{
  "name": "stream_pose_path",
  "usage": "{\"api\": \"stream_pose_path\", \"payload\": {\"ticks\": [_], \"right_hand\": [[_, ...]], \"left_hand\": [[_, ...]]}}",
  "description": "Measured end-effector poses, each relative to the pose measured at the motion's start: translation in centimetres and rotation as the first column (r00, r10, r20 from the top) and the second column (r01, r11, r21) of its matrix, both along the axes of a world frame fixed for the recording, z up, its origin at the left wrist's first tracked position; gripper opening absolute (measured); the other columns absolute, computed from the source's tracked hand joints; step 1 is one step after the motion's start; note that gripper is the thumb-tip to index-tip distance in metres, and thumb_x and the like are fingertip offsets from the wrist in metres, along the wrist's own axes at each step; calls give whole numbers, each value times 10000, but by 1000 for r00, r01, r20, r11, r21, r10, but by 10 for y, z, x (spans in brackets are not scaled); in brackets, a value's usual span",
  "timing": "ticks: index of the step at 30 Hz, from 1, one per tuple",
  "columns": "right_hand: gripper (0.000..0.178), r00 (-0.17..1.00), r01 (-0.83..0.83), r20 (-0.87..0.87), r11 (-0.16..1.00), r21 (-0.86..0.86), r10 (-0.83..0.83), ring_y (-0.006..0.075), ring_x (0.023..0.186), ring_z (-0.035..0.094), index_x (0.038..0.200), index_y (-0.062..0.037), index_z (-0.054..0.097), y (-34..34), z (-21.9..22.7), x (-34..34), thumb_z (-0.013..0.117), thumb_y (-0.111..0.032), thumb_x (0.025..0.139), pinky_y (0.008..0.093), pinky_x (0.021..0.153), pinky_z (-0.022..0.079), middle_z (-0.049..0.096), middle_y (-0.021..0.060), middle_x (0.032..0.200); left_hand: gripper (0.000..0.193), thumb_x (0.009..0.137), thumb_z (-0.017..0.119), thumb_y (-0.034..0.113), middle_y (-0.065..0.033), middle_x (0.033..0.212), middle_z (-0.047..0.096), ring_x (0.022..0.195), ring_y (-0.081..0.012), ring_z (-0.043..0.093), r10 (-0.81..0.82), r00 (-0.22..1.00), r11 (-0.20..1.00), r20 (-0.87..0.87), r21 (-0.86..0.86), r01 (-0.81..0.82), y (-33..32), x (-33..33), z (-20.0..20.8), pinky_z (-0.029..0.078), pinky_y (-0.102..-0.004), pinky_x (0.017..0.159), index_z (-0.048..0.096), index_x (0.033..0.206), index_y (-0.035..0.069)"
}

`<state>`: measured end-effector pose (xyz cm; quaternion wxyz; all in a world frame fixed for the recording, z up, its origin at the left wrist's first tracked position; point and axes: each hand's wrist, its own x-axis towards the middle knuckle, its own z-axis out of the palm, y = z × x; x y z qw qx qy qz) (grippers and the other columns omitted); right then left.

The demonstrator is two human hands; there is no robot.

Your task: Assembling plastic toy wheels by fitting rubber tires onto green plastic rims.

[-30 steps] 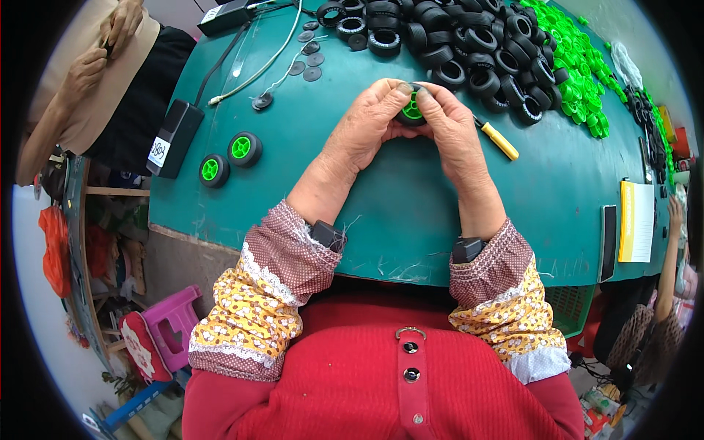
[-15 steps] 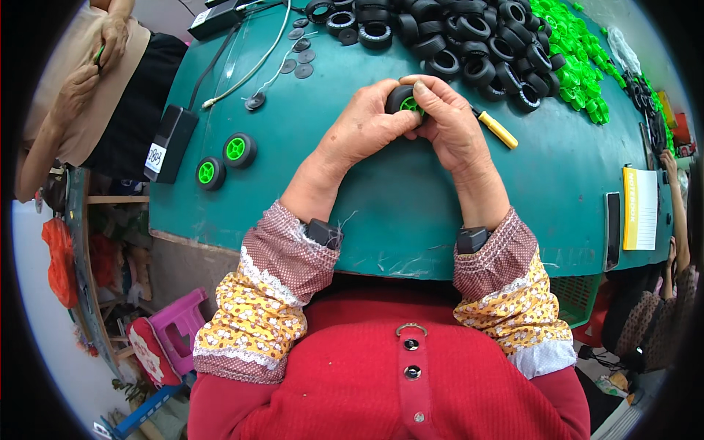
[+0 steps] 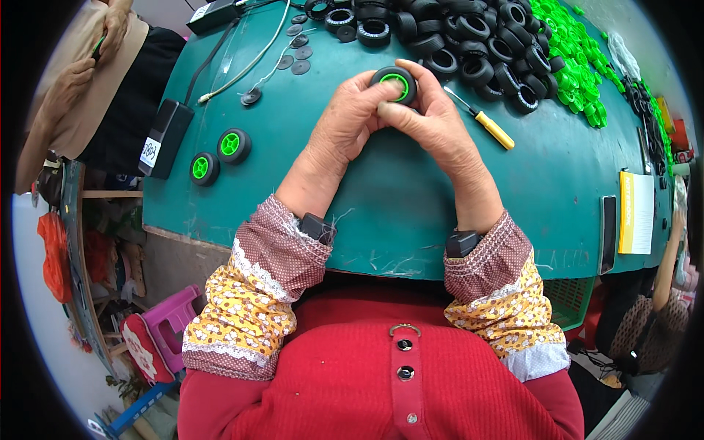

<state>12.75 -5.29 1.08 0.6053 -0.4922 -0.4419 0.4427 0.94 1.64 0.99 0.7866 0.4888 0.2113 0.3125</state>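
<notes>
Both my hands grip one small toy wheel [image 3: 405, 78], a black tyre around a bright green rim. My left hand [image 3: 350, 116] closes on its left side, thumb pressed onto the green rim. From the right, my right hand [image 3: 433, 117] wraps the tyre, its thumb at the lower edge. The wheel is held above the green table, its face turned toward me; fingers hide its back. A screwdriver [image 3: 493, 129] with a yellow handle lies to the right of my right hand. Two finished-looking wheels, one [image 3: 234, 146] beside the other [image 3: 204, 169], rest to the left.
Black tyres [image 3: 469, 48] are heaped at the far side, with a pile of green rims [image 3: 579, 81] to their right. Black discs [image 3: 301, 67] and a cable lie far left, near a black box [image 3: 167, 139]. A notebook [image 3: 636, 213] and phone [image 3: 608, 235] lie right. Other people sit at both sides.
The wheel has tilted so its green face shows more, and it sits slightly higher and farther left. My left thumb has moved onto the rim. More of the screwdriver is visible.
</notes>
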Motion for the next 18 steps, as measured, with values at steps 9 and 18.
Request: {"api": "stream_pose_path", "payload": {"ticks": [9, 18], "right_hand": [[562, 894, 131, 427, 991, 34, -133, 159, 812, 579, 1095, -25, 499, -5, 8, -7, 744, -252, 643, 267, 714, 475, 595, 86, 886], [325, 984, 164, -55, 981, -106, -171, 71, 732, 549, 1061, 11, 533, -2, 4, 1, 597, -175, 804, 212, 608, 435, 598, 36, 841]], "left_hand": [[294, 851, 525, 289, -60, 826, 584, 700, -117, 591, 146, 989, 962, -17, -229, -146, 1, -4, 4, 517, -237, 561, 534, 934, 7], [275, 818, 577, 185, -66, 832, 593, 675, -105, 596, 103, 987, 994, -126, 35, -99, 14, -13, 1, 492, -189, 569, 533, 995, -21]]}}
